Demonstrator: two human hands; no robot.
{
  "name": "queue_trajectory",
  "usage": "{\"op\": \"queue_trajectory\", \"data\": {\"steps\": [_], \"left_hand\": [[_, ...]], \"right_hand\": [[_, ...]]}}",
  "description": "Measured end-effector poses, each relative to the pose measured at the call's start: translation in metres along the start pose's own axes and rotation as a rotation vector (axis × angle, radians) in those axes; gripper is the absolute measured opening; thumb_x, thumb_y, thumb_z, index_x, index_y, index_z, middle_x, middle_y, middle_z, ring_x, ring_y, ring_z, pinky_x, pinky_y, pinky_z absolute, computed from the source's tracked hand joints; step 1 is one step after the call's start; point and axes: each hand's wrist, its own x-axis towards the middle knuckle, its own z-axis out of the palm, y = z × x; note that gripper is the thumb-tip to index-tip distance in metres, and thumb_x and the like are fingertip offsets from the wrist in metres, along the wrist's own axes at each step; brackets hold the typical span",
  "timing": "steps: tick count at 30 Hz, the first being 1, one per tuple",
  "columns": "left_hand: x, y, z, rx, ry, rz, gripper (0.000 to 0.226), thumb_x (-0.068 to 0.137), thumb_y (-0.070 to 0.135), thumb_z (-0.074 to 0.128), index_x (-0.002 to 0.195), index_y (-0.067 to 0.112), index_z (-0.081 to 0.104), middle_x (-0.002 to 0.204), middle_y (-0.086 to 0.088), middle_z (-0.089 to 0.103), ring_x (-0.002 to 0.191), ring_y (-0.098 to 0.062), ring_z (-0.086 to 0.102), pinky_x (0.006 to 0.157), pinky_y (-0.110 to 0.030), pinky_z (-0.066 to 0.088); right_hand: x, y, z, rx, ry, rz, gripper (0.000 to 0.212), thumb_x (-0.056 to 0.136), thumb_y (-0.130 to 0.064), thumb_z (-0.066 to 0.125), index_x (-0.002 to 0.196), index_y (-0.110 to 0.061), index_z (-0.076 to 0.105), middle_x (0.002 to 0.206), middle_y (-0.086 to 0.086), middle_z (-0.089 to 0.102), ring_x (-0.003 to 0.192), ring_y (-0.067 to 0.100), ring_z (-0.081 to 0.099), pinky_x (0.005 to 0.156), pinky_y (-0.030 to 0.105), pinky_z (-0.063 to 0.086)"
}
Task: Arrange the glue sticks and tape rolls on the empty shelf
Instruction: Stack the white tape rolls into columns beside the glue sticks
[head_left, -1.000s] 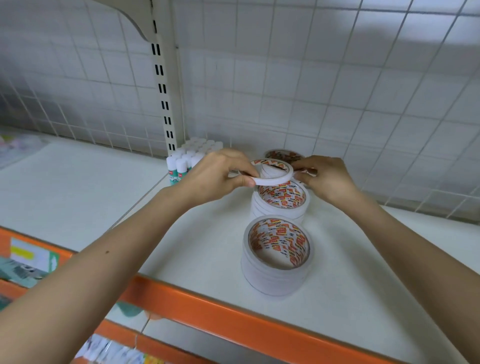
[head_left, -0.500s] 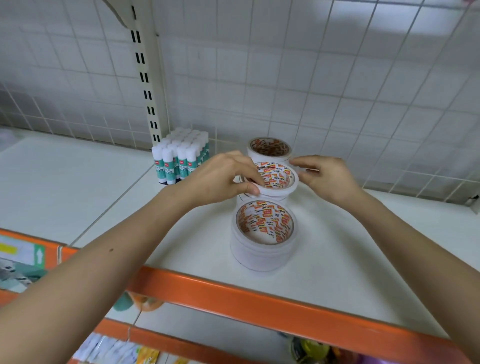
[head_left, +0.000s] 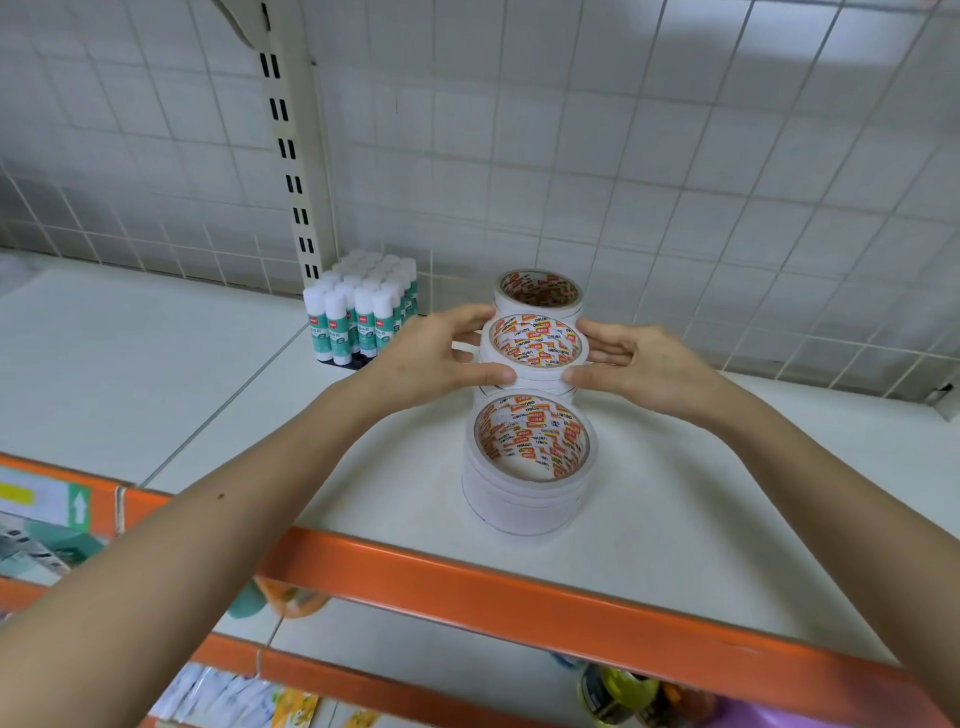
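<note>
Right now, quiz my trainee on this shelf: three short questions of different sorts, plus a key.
1. True or false: the glue sticks stand left of the tape stacks.
2. How many tape stacks stand on the shelf? A two, B three, C five.
3. Which stack do the left hand and right hand grip?
Key: 1 true; 2 B; 3 the middle stack.

Bare left hand (head_left: 431, 358) and right hand (head_left: 639, 364); small mole (head_left: 221, 496) on left forearm (head_left: 260, 519).
</note>
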Motion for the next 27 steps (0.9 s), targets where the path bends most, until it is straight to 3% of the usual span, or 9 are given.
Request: {"op": "queue_trajectory", "data": {"steps": [2, 9, 12, 15, 19, 23, 27], "left_hand": [[0.000, 0.000, 0.001, -0.015, 0.008, -0.014, 0.074, 0.070, 0.024, 0.077, 0.135, 0.014, 0.043, 0.122, 0.008, 0.054, 0.105, 0.000, 0.049, 0.076, 0.000, 0.043], [0.002, 0.000, -0.002, 0.068, -0.017, 0.024, 0.074, 0.072, 0.029, 0.075, 0.136, 0.014, 0.042, 0.130, 0.001, 0.055, 0.103, -0.002, 0.050, 0.084, -0.013, 0.042], [0.005, 0.000, -0.008, 0.052, 0.004, 0.013, 0.069, 0.077, 0.035, 0.069, 0.137, 0.014, 0.041, 0.133, 0.002, 0.053, 0.106, -0.003, 0.051, 0.089, -0.018, 0.044], [0.016, -0.001, -0.012, -0.035, 0.081, -0.018, 0.054, 0.087, 0.034, 0.057, 0.135, 0.013, 0.043, 0.132, -0.001, 0.054, 0.109, -0.006, 0.053, 0.093, -0.015, 0.040], [0.039, -0.009, -0.011, -0.124, 0.129, -0.092, 0.051, 0.090, 0.023, 0.056, 0.137, 0.011, 0.040, 0.138, -0.005, 0.049, 0.116, -0.012, 0.052, 0.102, -0.024, 0.038], [0.060, -0.017, -0.001, -0.110, 0.056, -0.145, 0.061, 0.088, 0.023, 0.059, 0.141, 0.010, 0.032, 0.144, -0.007, 0.040, 0.127, -0.018, 0.046, 0.105, -0.026, 0.035], [0.071, -0.022, 0.008, -0.097, -0.081, -0.073, 0.044, 0.089, 0.027, 0.057, 0.129, 0.013, 0.047, 0.133, -0.003, 0.053, 0.124, -0.017, 0.049, 0.107, -0.036, 0.038]], "right_hand": [[0.000, 0.002, 0.000, 0.006, -0.011, 0.001, 0.071, 0.075, -0.015, 0.071, 0.137, -0.009, 0.037, 0.140, -0.003, 0.043, 0.117, 0.004, 0.048, 0.103, 0.019, 0.035], [0.002, 0.006, -0.001, 0.054, -0.034, -0.013, 0.068, 0.077, -0.009, 0.068, 0.138, -0.007, 0.036, 0.138, 0.000, 0.045, 0.114, 0.002, 0.047, 0.093, 0.008, 0.035], [0.008, 0.002, -0.007, 0.034, -0.003, -0.002, 0.062, 0.081, -0.018, 0.065, 0.136, -0.008, 0.039, 0.137, -0.001, 0.047, 0.114, 0.000, 0.047, 0.097, 0.011, 0.034], [0.015, -0.005, -0.013, -0.116, 0.133, -0.041, 0.047, 0.085, -0.026, 0.060, 0.128, -0.010, 0.051, 0.131, 0.001, 0.055, 0.112, 0.004, 0.051, 0.095, 0.013, 0.034], [0.029, -0.009, -0.016, -0.394, 0.232, -0.005, 0.042, 0.089, -0.027, 0.055, 0.116, 0.005, 0.054, 0.122, 0.017, 0.059, 0.117, 0.028, 0.051, 0.100, 0.035, 0.035], [0.050, -0.005, -0.013, -0.362, 0.257, 0.065, 0.044, 0.089, -0.027, 0.055, 0.125, -0.001, 0.051, 0.131, 0.013, 0.055, 0.122, 0.025, 0.048, 0.103, 0.031, 0.032], [0.063, 0.003, -0.009, -0.252, 0.285, 0.105, 0.038, 0.089, -0.022, 0.054, 0.115, 0.006, 0.055, 0.118, 0.018, 0.061, 0.114, 0.031, 0.053, 0.099, 0.040, 0.037]]}}
